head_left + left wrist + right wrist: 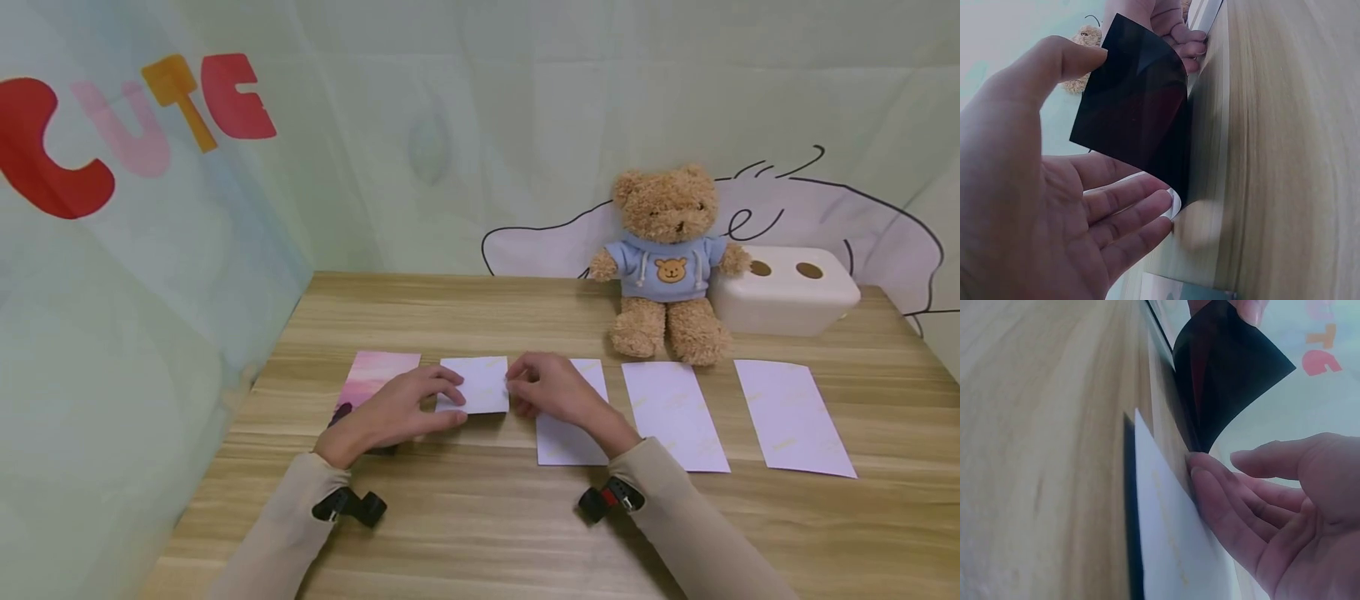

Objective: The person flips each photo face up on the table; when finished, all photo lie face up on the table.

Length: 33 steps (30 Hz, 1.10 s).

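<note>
A photo print (480,385), white back upward, is bent up off the table between the two hands; its dark glossy face (1138,94) shows in the left wrist view. My left hand (408,404) holds it by the left side, thumb at the raised near edge and fingers by the bend. At its right edge, my right hand (551,387) has loosely bent fingers touching the bent end, thumb apart from it in the right wrist view. A pink picture print (381,372) lies partly hidden under the left forearm. Below the right hand is a white-backed print (566,442).
Two more white-backed prints, one in the middle right (671,408) and one at the far right (795,417), lie on the wooden table (465,517). A teddy bear (667,258) in a blue hoodie sits behind them, beside a white box (787,300) with round holes.
</note>
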Each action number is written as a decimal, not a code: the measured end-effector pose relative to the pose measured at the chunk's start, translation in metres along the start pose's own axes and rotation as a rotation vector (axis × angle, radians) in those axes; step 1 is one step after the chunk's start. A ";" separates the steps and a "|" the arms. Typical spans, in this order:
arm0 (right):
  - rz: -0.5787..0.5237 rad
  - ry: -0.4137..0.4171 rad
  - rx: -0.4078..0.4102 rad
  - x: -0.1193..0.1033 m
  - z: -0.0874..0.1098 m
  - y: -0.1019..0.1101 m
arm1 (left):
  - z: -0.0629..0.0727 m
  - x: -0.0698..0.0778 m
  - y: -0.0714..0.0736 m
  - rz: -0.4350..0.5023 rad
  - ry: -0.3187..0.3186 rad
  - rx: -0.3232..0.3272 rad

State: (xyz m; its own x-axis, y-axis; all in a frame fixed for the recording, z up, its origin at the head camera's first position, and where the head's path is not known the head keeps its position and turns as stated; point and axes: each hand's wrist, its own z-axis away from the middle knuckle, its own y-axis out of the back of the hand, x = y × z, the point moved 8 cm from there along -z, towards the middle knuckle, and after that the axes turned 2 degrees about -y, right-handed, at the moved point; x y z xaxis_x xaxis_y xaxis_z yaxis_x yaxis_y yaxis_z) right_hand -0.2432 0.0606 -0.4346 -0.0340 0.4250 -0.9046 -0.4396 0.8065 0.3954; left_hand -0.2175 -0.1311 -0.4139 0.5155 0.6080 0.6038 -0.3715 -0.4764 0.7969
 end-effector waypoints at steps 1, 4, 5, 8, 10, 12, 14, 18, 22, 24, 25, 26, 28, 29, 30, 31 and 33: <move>-0.015 -0.007 -0.012 0.001 0.000 -0.001 | 0.000 0.000 0.000 0.001 0.001 0.000; -0.067 -0.025 -0.047 0.001 0.001 -0.003 | -0.001 0.001 0.001 0.005 0.003 0.001; -0.082 -0.028 -0.057 0.001 0.001 -0.004 | -0.001 0.001 0.001 0.007 0.004 0.001; -0.119 -0.038 -0.077 0.002 0.001 -0.005 | -0.001 0.001 0.001 0.012 0.002 0.003; -0.137 -0.043 -0.080 0.002 0.001 -0.006 | -0.001 0.002 0.001 0.010 -0.002 0.004; -0.144 -0.044 -0.072 0.002 0.001 -0.005 | -0.001 0.002 0.001 0.004 0.000 0.005; -0.154 -0.043 -0.060 0.001 0.001 -0.004 | 0.000 0.002 0.001 -0.004 0.009 -0.001; -0.177 -0.041 -0.040 -0.004 0.002 -0.002 | 0.001 0.002 -0.001 -0.030 0.037 -0.025; -0.198 -0.039 -0.036 -0.005 0.001 -0.004 | 0.002 0.004 -0.003 -0.052 0.044 -0.033; -0.189 -0.017 -0.025 -0.007 0.000 -0.004 | 0.001 0.005 -0.003 -0.067 0.042 -0.020; -0.179 0.004 -0.015 -0.009 0.000 -0.003 | 0.001 0.006 -0.002 -0.072 0.039 -0.008; -0.166 0.029 -0.002 -0.011 0.000 -0.002 | 0.000 0.007 -0.002 -0.074 0.032 0.007; -0.145 0.081 0.022 -0.015 0.001 -0.001 | -0.001 0.008 -0.001 -0.070 0.017 0.046; -0.137 0.108 0.031 -0.017 0.002 0.000 | -0.002 0.009 0.000 -0.058 0.011 0.068; -0.136 0.134 0.037 -0.019 0.002 -0.001 | -0.003 0.009 0.001 -0.042 0.008 0.091; -0.142 0.157 0.040 -0.021 0.003 -0.001 | -0.003 0.009 0.002 -0.022 0.007 0.114; -0.157 0.191 0.038 -0.024 0.003 -0.003 | -0.004 0.008 0.004 0.021 0.012 0.158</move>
State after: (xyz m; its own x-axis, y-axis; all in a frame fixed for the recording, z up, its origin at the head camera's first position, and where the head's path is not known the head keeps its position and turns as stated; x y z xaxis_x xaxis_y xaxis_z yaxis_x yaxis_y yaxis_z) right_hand -0.2383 0.0495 -0.4131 -0.1382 0.2107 -0.9677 -0.4188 0.8730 0.2499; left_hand -0.2179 -0.1254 -0.4057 0.4991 0.6038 0.6215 -0.2558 -0.5826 0.7714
